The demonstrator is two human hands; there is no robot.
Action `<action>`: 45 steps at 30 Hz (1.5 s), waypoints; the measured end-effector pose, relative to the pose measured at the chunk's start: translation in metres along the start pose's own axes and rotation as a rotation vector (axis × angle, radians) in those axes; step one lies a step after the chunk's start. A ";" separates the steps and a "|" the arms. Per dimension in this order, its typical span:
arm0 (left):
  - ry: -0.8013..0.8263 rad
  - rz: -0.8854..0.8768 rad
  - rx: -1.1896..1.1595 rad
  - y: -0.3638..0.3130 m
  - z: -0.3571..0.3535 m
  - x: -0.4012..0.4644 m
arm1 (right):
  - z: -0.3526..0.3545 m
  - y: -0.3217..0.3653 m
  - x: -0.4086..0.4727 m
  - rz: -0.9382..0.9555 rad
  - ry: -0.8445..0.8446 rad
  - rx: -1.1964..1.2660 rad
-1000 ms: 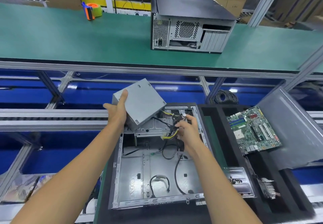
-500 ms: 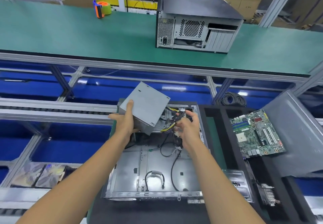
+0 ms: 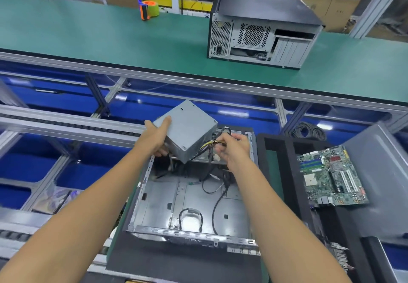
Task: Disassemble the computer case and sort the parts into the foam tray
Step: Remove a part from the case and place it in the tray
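Above the far end of the open case [image 3: 192, 201], the power supply [image 3: 189, 133] hangs tilted in the left hand [image 3: 155, 138], its thumb laid along the top face and its fingers curled under the near left edge. Half a second ago the box sat lower, close against the case's rear corner; now it is lifted clear of the frame and turned a little more toward the right hand. The right hand [image 3: 231, 150] has kept its hold on the cable bundle [image 3: 213, 148], fingers pinched round the yellow and black wires just beside the box, a white plug dangling below them. The loose black leads trail down to the case floor as before.

The foam tray [image 3: 278, 150] lies just right of the case, and the motherboard [image 3: 331, 176] rests across it, unmoved. A grey panel [image 3: 379, 172] leans at the tray's right.

On the green tabletop [image 3: 88, 30] behind stand a second case [image 3: 262, 30] and a tape dispenser [image 3: 149, 9]. A small yellow and red sign shows at the top right, its lettering too small to read. Stamped marks on the open case's near rim are blurred, and no brand can be made out on the power supply.
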State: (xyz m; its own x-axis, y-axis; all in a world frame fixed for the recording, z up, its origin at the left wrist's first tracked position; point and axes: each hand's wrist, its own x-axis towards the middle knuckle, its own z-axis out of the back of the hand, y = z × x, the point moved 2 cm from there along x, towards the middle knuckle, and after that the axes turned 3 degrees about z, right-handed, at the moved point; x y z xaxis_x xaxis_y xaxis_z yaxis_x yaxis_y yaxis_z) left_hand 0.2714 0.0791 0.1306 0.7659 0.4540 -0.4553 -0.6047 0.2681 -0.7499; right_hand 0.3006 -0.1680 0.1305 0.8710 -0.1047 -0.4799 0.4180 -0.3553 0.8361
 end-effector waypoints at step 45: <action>-0.350 -0.626 0.206 0.075 -0.088 -0.108 | -0.003 -0.023 -0.026 0.339 -0.063 -0.645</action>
State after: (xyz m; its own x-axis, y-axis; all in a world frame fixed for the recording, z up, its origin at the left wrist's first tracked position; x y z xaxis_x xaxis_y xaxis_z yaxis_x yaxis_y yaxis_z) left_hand 0.1629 -0.0242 0.0815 0.8869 0.3990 0.2328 -0.1334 0.7037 -0.6978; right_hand 0.2693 -0.1543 0.1251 0.9711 -0.1720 -0.1655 0.2142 0.3216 0.9223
